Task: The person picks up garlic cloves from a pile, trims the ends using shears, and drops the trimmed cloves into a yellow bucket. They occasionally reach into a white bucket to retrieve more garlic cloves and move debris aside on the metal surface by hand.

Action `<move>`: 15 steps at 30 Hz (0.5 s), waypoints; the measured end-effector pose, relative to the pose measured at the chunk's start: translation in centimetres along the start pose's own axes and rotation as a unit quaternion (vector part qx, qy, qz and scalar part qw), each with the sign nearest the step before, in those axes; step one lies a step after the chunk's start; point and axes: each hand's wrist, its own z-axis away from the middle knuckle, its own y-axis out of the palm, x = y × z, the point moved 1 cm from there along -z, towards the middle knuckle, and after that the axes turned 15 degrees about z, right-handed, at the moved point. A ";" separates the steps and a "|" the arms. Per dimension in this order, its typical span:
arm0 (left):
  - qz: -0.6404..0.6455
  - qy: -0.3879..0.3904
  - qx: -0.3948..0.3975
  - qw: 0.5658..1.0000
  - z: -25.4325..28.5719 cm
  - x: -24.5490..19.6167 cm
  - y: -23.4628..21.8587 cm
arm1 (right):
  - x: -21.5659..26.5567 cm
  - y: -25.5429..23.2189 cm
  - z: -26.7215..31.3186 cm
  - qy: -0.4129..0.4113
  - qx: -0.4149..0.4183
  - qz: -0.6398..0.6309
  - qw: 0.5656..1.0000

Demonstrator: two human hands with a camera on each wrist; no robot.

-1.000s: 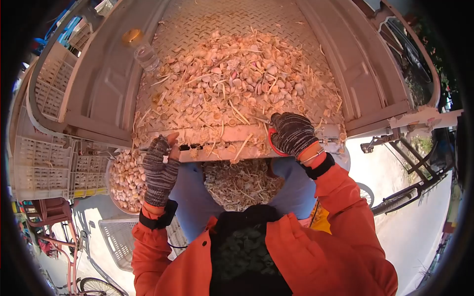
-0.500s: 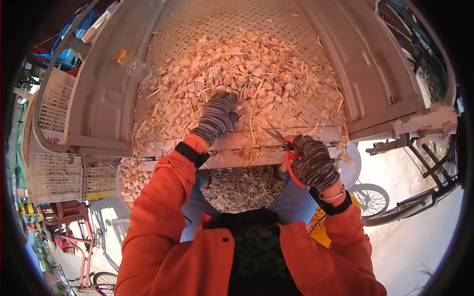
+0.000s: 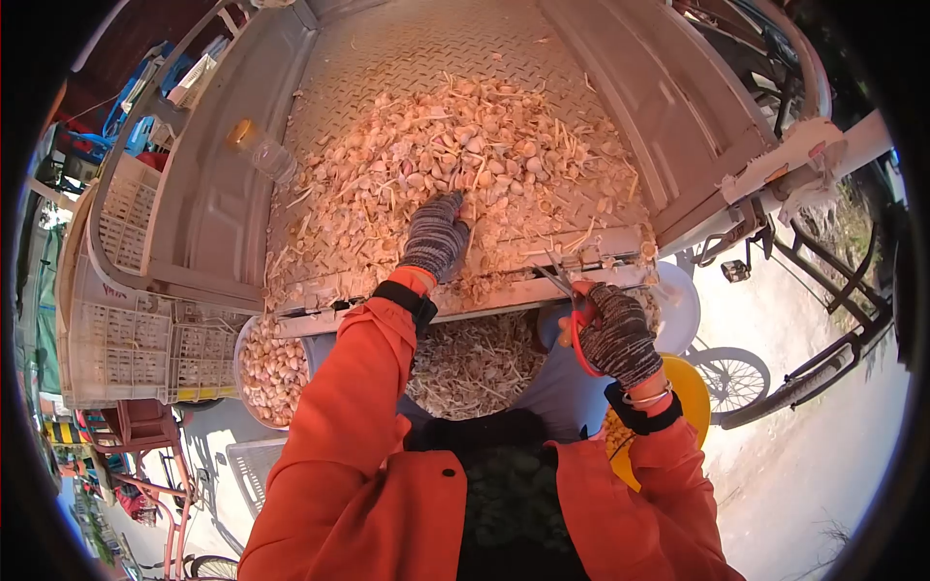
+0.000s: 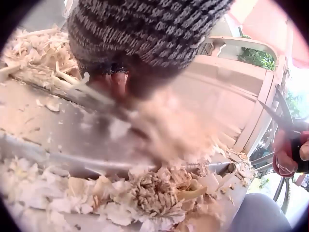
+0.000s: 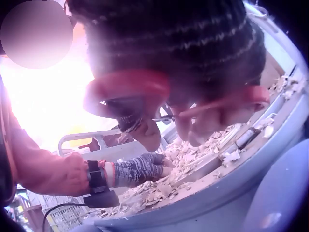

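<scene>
A heap of garlic cloves [image 3: 475, 155], mixed with dry skins and stalks, lies on the truck bed [image 3: 387, 48]. At the heap's near edge, my gloved left hand [image 3: 436, 237] reaches in with its fingertips among the skins. In the right wrist view its fingers [image 5: 165, 164] look loosely extended, palm down. My right hand [image 3: 617, 334], also gloved, holds red-handled scissors [image 3: 584, 341] near the bed's front edge. The scissor blades [image 4: 281, 112] stand apart and point forward, away from the body. Blurred skins [image 4: 169, 128] show below the left hand in the left wrist view.
Left of the legs is a basin [image 3: 242, 358] of cloves; a yellow bucket [image 3: 690, 397] stands at the right. A clear jar [image 3: 266, 157] lies by the left side wall. Stalks and skins [image 3: 470, 373] lie between the legs. Plastic crates [image 3: 121, 334] stand at far left.
My left hand went from the bed's left front corner to the heap's near edge. The right hand drew back slightly toward the body, still holding the scissors.
</scene>
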 end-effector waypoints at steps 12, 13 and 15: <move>0.800 -0.142 0.201 0.547 10.3 -6.5 -1.3 | 2.9 -1.4 -0.6 0.007 -0.042 -0.022 0.999; 0.824 -0.155 0.213 0.501 11.9 -7.1 -0.5 | 3.4 -1.7 -0.4 -0.051 -0.070 0.005 0.996; 0.845 -0.172 0.230 0.451 14.0 -7.7 0.9 | 3.1 -1.9 0.3 -0.142 -0.111 0.076 0.981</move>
